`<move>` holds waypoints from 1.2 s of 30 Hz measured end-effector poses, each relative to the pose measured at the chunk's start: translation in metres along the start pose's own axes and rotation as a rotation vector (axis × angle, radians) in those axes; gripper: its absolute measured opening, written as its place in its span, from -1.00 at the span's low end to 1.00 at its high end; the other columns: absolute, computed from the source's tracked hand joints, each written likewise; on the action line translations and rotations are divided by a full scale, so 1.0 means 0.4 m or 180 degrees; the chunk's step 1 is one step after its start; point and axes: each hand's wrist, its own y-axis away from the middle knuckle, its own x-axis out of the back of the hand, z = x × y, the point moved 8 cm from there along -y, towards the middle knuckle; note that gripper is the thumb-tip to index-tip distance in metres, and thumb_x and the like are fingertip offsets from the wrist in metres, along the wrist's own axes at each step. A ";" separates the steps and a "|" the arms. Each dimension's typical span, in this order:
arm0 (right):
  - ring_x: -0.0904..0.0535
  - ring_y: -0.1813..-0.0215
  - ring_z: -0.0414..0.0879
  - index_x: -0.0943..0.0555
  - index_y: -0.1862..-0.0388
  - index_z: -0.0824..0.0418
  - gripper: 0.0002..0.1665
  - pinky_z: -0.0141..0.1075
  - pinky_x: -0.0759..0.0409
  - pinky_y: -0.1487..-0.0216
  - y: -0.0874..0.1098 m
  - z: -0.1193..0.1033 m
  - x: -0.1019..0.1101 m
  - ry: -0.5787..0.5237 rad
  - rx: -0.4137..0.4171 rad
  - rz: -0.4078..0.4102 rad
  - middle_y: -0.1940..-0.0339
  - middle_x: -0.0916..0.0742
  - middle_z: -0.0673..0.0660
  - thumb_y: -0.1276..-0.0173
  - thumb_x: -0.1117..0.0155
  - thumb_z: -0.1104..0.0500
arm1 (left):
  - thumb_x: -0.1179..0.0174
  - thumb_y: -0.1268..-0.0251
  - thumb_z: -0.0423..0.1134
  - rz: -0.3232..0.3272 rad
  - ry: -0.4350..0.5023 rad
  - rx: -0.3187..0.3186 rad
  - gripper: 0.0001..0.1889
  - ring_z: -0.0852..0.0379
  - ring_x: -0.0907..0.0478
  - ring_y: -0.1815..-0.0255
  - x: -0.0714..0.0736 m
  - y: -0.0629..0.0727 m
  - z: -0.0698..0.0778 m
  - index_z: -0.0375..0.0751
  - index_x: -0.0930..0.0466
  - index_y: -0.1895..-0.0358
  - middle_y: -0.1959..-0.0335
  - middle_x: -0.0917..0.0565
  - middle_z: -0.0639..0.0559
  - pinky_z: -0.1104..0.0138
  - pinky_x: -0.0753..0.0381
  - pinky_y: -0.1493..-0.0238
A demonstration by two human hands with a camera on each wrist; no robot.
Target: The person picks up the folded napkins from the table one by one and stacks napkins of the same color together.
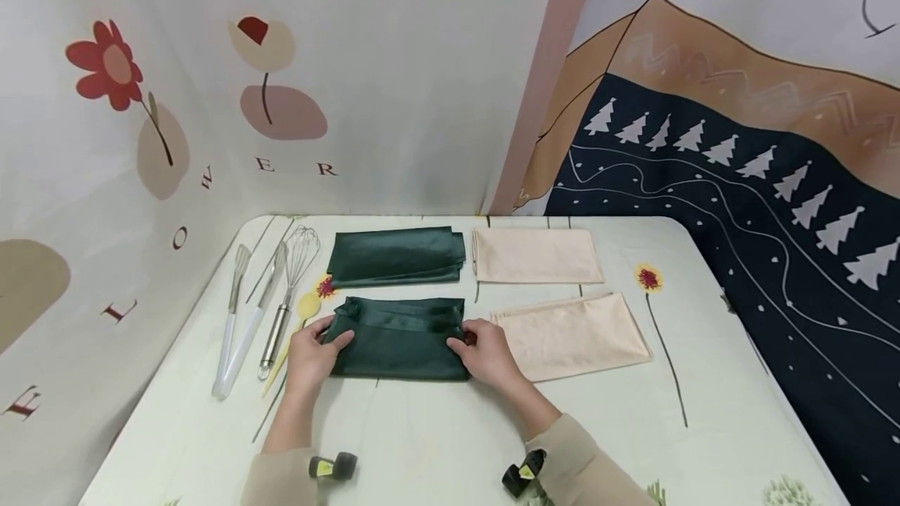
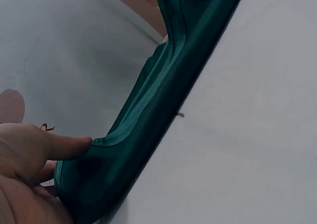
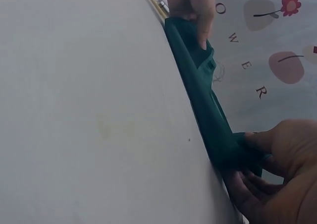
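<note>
A folded dark green satin cloth (image 1: 401, 346) lies near the middle of the table. My left hand (image 1: 312, 354) pinches its left edge, thumb on top and fingers underneath. At the opposite edge my right hand (image 1: 490, 351) grips the cloth in the same way, which the right wrist view shows with the thumb over the green fabric (image 3: 223, 144). In the left wrist view the cloth (image 2: 148, 115) sags between both hands, its upper layer rumpled along the far side. Behind it rests a second folded green cloth (image 1: 397, 258).
Two folded pale pink cloths (image 1: 537, 256) (image 1: 573, 338) lie on the right. To the left are a whisk (image 1: 301, 252), a yellow spoon (image 1: 307, 307) and two long tools with clear handles (image 1: 242, 334). The white tablecloth (image 1: 436, 443) has printed flowers; patterned curtains hang behind.
</note>
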 end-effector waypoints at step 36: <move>-0.59 0.31 -0.18 -0.68 -0.08 0.27 -0.61 -0.32 -0.58 0.23 -0.005 0.007 -0.014 -0.0597 -0.0342 -0.0905 0.29 -0.73 0.04 -0.37 -0.44 0.09 | -0.37 -0.36 -0.12 -0.0493 -0.0423 -0.0410 -0.50 -0.03 -0.60 -0.02 0.009 0.014 -0.009 -0.34 -0.59 -0.25 -0.06 -0.68 -0.24 0.46 -0.58 0.14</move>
